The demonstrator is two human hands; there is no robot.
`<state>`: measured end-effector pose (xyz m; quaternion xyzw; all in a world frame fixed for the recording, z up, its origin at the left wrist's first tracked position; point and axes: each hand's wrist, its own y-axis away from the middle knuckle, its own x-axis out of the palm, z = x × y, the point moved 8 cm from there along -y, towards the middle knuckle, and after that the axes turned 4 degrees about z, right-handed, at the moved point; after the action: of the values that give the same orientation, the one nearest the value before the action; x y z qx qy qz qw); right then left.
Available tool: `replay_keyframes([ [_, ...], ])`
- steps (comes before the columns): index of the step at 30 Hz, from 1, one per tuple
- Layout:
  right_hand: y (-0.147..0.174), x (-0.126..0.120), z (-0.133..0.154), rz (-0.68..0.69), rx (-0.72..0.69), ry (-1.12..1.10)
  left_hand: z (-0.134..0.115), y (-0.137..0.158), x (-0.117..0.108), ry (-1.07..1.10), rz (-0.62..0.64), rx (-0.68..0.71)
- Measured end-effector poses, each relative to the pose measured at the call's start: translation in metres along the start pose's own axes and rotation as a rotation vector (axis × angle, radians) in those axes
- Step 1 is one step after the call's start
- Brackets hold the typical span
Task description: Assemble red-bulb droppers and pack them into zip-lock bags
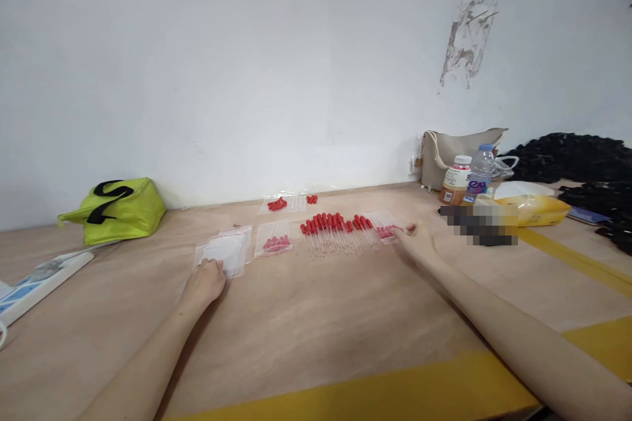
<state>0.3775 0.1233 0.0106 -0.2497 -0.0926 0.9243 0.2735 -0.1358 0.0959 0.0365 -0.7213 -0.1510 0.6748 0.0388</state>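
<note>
My left hand rests on a small pile of clear zip bags, its fingers curled at the near edge of one. To the right, my right hand pinches the near right corner of a zip bag with red-bulbed droppers in it. Beside that bag lies a row of loose droppers, red bulbs toward the wall and thin clear stems toward me. Another filled zip bag lies flat between the pile and the loose droppers.
Farther back are more red pieces on clear plastic. A yellow-green bag and a power strip sit at left. At right stand a drink bottle, a water bottle, a beige bag and a tissue pack.
</note>
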Motion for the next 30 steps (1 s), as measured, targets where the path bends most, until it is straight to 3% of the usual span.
replay_keyframes([
  [3, 0.006, 0.015, 0.029, 0.141, -0.161, 0.082, -0.025, 0.01, -0.022, 0.025, -0.039, 0.156],
  [5, 0.008, 0.029, 0.048, 0.237, -0.286, 0.201, -0.06, 0.027, -0.04, 0.132, -0.073, 0.394],
  [8, 0.003, 0.049, 0.066, 0.285, -0.383, 0.378, -0.111, 0.064, -0.043, 0.219, 0.086, 0.676],
  [11, -0.011, 0.068, 0.075, 0.283, -0.419, 0.45, -0.146, 0.099, -0.026, 0.195, 0.272, 0.839],
  [16, -0.039, 0.097, 0.07, 0.313, -0.349, 0.425, -0.163, 0.121, -0.002, 0.168, 0.398, 0.914],
  [21, -0.053, 0.107, 0.062, 0.345, -0.251, 0.3, -0.163, 0.119, -0.003, 0.197, 0.409, 0.917],
  [25, -0.058, 0.098, 0.07, 0.35, -0.186, 0.08, -0.163, 0.118, -0.005, 0.221, 0.386, 0.914],
  [30, -0.036, 0.062, 0.084, 0.298, -0.163, -0.254, -0.158, 0.112, -0.015, 0.38, 0.269, 0.84],
])
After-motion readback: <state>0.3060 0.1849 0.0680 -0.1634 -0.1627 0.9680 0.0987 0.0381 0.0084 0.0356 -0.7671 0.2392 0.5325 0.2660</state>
